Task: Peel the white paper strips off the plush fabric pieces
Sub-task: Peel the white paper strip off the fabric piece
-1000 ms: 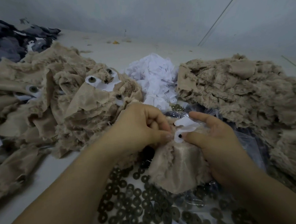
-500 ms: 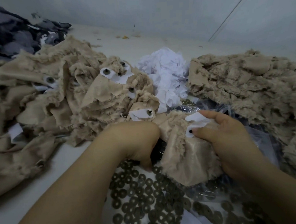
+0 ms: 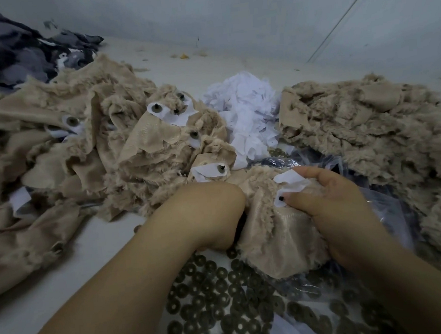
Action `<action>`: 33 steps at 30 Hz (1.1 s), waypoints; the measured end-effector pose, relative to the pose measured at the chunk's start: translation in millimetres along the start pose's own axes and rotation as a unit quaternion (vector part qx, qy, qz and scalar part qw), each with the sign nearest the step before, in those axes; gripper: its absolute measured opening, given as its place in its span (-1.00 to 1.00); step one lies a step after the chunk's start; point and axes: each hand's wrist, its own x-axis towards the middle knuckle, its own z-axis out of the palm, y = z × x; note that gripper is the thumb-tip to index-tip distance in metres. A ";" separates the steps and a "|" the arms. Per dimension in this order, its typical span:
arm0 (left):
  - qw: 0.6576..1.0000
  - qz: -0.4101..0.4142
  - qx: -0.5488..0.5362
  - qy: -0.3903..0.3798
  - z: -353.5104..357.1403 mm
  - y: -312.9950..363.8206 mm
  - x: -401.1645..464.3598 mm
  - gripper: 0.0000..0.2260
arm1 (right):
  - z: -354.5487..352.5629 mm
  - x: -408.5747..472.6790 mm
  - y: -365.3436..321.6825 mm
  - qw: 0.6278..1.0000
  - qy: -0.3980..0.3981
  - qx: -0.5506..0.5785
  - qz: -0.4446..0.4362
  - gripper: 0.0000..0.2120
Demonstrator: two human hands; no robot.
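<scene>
Gripping a tan plush fabric piece [image 3: 279,238] near the middle of the white counter [image 3: 66,295], the right hand [image 3: 332,211] curls around its right side, with the thumb pressed on a white paper strip [image 3: 291,181] that sits on the upper edge of the piece. A small dark stud shows at the lower end of that strip, just beside the thumbnail. The left hand [image 3: 212,217] is bent down at the wrist against the left side of the same piece; its fingers are hidden beneath it, so whether they are closed or relaxed cannot be told.

Behind the left hand lies a large heap of plush pieces [image 3: 88,155], several of them carrying white strips with dark round studs, the nearest strip [image 3: 209,171] just beyond the left wrist. A mound of loose white paper [image 3: 246,107] sits between that heap and a second pile of plush pieces [image 3: 368,125] on the right. Dark ring-shaped washers [image 3: 223,297] are scattered across the counter below the hands, some lying inside a clear plastic bag [image 3: 389,207] under the right hand. Grey patterned fabric [image 3: 10,56] lies at the far left corner.
</scene>
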 end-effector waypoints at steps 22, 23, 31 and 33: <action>0.896 0.198 -0.011 0.398 10.4 22.4 10.8 -0.85 | 0.5 -4.4 -11.7 0.999 0.020 -0.014 -0.027 -0.56; 0.905 0.190 -0.032 0.379 10.2 21.4 12.0 -0.80 | 0.4 -5.3 -12.1 0.999 0.018 -0.017 -0.029 -0.56; 0.886 0.095 -0.325 0.317 12.1 18.9 21.7 -0.96 | 4.5 -8.7 -13.3 0.997 0.026 -0.060 -0.034 -0.68; 0.885 0.096 -0.326 0.317 13.7 19.0 22.7 -0.91 | 5.8 -9.3 -12.4 0.997 0.017 -0.065 -0.032 -0.70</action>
